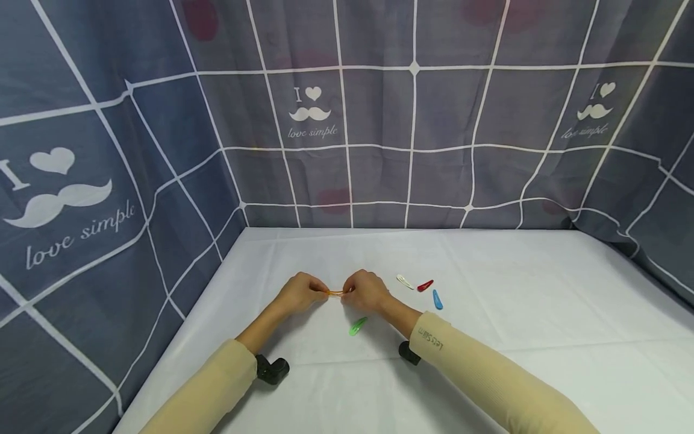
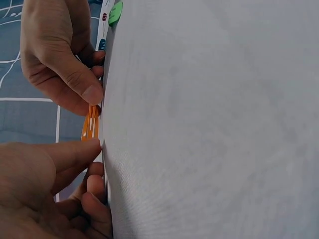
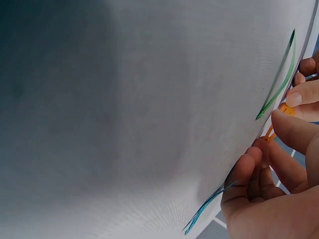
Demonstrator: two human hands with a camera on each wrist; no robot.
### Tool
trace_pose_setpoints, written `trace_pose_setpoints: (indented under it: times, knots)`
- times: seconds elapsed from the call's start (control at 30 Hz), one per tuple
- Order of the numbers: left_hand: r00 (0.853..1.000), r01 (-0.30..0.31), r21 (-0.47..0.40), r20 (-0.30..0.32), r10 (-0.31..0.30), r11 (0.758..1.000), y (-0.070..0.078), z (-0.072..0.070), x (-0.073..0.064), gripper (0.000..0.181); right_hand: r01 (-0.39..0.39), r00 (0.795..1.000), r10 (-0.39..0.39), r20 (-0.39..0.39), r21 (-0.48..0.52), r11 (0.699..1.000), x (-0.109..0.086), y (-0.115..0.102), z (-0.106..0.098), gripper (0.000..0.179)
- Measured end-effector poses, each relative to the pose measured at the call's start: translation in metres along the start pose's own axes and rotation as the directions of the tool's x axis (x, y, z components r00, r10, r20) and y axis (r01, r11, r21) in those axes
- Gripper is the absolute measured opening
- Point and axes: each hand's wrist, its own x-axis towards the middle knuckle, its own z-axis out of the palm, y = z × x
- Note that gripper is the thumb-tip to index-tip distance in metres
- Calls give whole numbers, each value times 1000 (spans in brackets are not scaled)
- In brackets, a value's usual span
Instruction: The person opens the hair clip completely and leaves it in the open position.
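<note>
An orange snap hair clip spans the gap between my two hands, just above the white tabletop. My left hand pinches one end between thumb and fingers, while my right hand pinches the other. In the left wrist view, the slotted middle of the orange clip shows between the fingertips; both ends are partly covered. Closest to my right hand lies a green hair clip, below it on the cloth. Seen side-on in the right wrist view, the green clip has its two strips spread apart.
Right of my right hand lie a white hair clip, a red one and a blue one. The white cloth-covered table meets a grey checked curtain at the back and sides. Black wrist devices sit under both sleeves.
</note>
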Motion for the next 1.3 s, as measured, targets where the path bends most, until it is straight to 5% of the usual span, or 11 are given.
trace_pose_setpoints:
  times: [0.27,1.3]
  knots:
    - [999,-45,11,0,45,999,-2,0,0,9,-9,1000,9,-2,-10,1000,-1,-1,0,9]
    - [999,-47,-18,11,47,999,-2,-3,-3,16,-23,1000,23,2,39,999,-2,3,-2,24]
